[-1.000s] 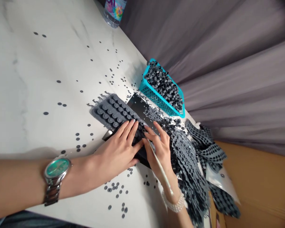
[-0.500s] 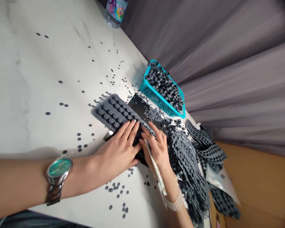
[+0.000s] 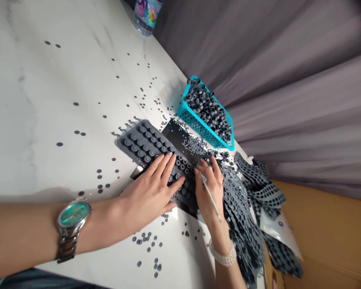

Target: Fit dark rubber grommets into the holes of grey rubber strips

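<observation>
My left hand (image 3: 149,193) lies flat, its fingers spread and open, pressing the studded grey rubber sheet (image 3: 141,146) onto a black plate (image 3: 176,134) on the counter (image 3: 63,80); that steadies the sheet well. My right hand (image 3: 209,196) pinches a slim white pick (image 3: 211,196) at the sheet's edge. Those fingers hide its tip, so I cannot tell whether it touches a stud.

head-worn view only, from just above, facing forward and down, close on left hand (image 3: 147,196) and right hand (image 3: 207,192) over marble tabletop (image 3: 48,100), frame tilted.
</observation>
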`<control>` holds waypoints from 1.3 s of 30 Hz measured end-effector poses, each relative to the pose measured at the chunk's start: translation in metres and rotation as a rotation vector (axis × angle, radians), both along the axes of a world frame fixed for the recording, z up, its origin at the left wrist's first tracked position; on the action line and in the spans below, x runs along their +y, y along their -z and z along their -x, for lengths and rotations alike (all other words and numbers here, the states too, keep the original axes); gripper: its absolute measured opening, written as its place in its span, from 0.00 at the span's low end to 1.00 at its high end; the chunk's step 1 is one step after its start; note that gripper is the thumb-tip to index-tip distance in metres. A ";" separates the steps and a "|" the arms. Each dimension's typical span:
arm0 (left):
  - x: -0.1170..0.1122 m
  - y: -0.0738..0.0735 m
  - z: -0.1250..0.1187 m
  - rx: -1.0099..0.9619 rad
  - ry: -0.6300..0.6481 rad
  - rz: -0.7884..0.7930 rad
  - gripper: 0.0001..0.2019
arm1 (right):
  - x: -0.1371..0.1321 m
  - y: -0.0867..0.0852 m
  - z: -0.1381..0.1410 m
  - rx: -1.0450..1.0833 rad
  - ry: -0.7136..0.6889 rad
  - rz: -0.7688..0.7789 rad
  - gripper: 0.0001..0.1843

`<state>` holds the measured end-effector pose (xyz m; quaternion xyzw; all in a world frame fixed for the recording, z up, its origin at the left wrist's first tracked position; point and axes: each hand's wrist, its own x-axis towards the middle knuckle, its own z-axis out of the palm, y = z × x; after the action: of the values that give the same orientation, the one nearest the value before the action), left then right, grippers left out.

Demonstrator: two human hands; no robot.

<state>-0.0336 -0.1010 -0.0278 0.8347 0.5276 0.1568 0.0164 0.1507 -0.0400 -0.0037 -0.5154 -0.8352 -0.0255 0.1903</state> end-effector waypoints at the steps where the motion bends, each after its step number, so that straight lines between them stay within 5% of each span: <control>1: 0.000 0.000 0.000 0.005 -0.005 -0.006 0.32 | 0.000 -0.001 0.001 -0.001 -0.023 0.006 0.06; 10: -0.001 -0.002 0.001 0.014 -0.077 -0.013 0.31 | 0.004 -0.005 0.035 -0.035 -0.334 -0.019 0.09; 20: 0.000 -0.003 -0.001 0.016 -0.067 0.020 0.31 | 0.011 -0.002 0.039 -0.107 -0.354 -0.032 0.09; 27: 0.000 -0.001 -0.001 -0.051 -0.072 0.033 0.30 | 0.021 0.000 0.026 -0.035 -0.111 -0.008 0.08; 39: -0.009 -0.002 0.000 0.021 -0.132 0.010 0.30 | -0.005 -0.005 0.035 -0.018 -0.407 -0.023 0.07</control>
<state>-0.0337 -0.1096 -0.0255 0.7995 0.5826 0.1464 0.0046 0.1161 -0.0451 0.0010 -0.3335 -0.9233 -0.0005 0.1902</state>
